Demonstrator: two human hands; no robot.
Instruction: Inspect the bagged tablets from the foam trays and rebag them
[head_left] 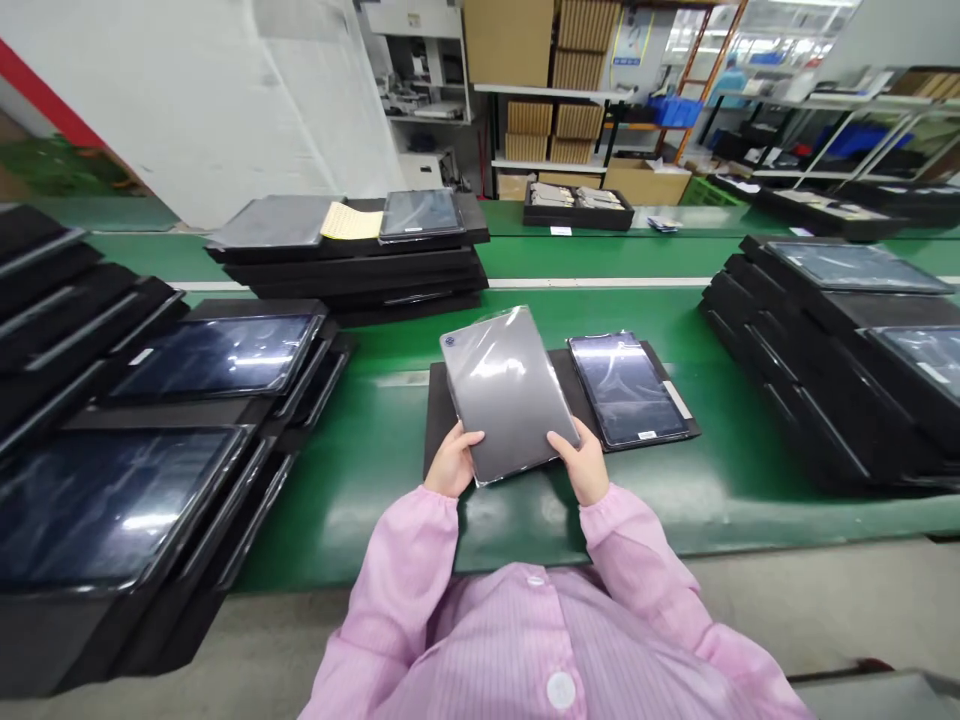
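Left hand [451,462] and right hand [585,464] grip a gray tablet [508,392] over a black tray [438,415], near the front edge of the desk [360,500]. Second tablet [628,388] lies at the tray's right end.

Green bench [375,460] open beside black tray [576,395]; left stack [187,412], right stack [795,370] (high) block beyond.

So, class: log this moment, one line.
left hand: holds grey film-wrapped rectangular tablet; right hand: same tablet; beneath: black tray; alongside: dark-screened tablet
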